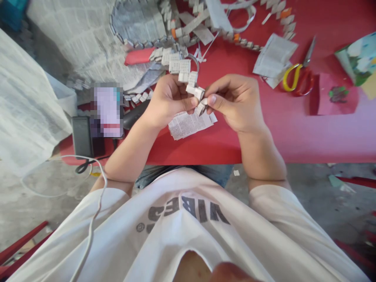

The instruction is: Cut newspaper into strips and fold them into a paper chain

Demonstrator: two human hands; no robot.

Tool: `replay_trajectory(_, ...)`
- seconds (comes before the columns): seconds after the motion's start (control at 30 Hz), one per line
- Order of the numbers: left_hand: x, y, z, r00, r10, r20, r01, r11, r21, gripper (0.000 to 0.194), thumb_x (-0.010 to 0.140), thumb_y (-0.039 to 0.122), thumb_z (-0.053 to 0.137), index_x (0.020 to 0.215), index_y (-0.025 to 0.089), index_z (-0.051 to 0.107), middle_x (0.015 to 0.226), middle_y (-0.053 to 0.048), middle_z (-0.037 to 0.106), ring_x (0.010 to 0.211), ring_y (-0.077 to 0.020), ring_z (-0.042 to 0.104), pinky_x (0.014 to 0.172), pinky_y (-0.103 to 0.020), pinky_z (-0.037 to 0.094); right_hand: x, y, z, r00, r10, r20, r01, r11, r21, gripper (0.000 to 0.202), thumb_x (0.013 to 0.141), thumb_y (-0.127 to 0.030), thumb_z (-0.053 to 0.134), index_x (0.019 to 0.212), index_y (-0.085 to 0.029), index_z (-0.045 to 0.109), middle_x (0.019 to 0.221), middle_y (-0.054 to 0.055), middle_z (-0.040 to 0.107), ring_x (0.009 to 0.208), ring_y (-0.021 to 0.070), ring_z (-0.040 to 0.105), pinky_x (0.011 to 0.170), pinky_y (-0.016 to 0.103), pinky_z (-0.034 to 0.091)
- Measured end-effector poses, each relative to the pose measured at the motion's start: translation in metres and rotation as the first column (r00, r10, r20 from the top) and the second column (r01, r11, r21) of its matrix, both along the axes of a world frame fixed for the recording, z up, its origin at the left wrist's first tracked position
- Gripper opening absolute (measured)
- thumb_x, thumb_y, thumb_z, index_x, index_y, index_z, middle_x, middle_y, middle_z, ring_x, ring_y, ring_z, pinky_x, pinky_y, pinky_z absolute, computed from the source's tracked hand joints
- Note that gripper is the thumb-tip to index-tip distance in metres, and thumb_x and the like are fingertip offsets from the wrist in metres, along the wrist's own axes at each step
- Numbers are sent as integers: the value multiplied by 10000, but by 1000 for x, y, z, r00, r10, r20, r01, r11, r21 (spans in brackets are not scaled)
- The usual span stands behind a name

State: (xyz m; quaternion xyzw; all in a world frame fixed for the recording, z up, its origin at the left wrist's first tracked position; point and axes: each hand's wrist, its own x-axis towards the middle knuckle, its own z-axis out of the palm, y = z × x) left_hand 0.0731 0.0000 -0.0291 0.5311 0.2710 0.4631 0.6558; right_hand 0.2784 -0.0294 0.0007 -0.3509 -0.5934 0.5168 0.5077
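Both hands meet above the red table (223, 150), gripping a zigzag chain of folded newsprint links. My left hand (172, 98) pinches the folded paper chain (184, 69) near its lower end, thumb on top. My right hand (237, 100) closes thumb and fingers on the last folded link (202, 105) at that end. From there the chain runs up and left, towards a red roll-shaped piece (139, 56). Just below the hands lies a small stack of printed paper strips (192, 125). Fingertips under the chain are partly hidden.
Scissors with yellow and red handles (298, 78) lie right, beside folded newsprint (274, 56). More woven paper chains and strips (190, 27) cover the back. A black adapter (82, 135) and a blurred-out object (107, 109) sit left. A white cable (95, 219) crosses my shirt.
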Motion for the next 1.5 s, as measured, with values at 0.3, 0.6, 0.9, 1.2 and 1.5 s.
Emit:
replay_trajectory(0.3, -6, 4, -7, 991, -124, 45, 118, 987, 114, 426, 801, 587, 972, 955, 240, 778, 794, -15, 709, 603, -134, 652, 509, -317, 550, 6, -3, 6, 990, -38, 132, 16, 987, 161, 215, 896, -480, 899, 912, -269, 857, 903, 21, 791, 738, 151, 711, 645, 314, 634)
replay_trajectory(0.6, -5, 2, 2, 987, -162, -11, 162, 983, 83, 442, 815, 652, 938, 929, 260, 768, 767, 5, 726, 592, -105, 616, 533, -313, 537, 4, -8, 13, 977, -103, 188, 57, 970, 237, 170, 894, -428, 911, 895, -273, 844, 916, 1, 784, 770, 147, 729, 675, 305, 629)
replay_trajectory(0.9, -10, -7, 31, 977, -92, -193, 82, 995, -58, 283, 761, 549, 947, 890, 372, 768, 834, 15, 758, 655, -174, 622, 645, -401, 534, 6, -11, 16, 964, -132, 232, 79, 971, 224, 170, 875, -443, 927, 913, -300, 845, 938, 6, 796, 844, 195, 750, 774, 382, 655)
replay_trajectory(1.2, -9, -9, 31, 973, -89, -214, 77, 995, -64, 289, 759, 558, 932, 851, 343, 761, 783, 8, 742, 630, -165, 594, 627, -407, 536, 10, -9, 19, 935, -129, 331, 32, 959, 283, 139, 912, -453, 885, 900, -317, 860, 944, 19, 812, 830, 203, 740, 761, 379, 649)
replay_trajectory(1.5, -11, -6, 30, 963, -130, -238, 119, 991, -59, 269, 777, 576, 890, 880, 373, 747, 752, 13, 724, 661, -176, 599, 620, -400, 519, 15, -7, 13, 917, -95, 387, -28, 953, 300, 187, 952, -504, 832, 947, -319, 857, 995, 30, 808, 860, 206, 747, 822, 391, 658)
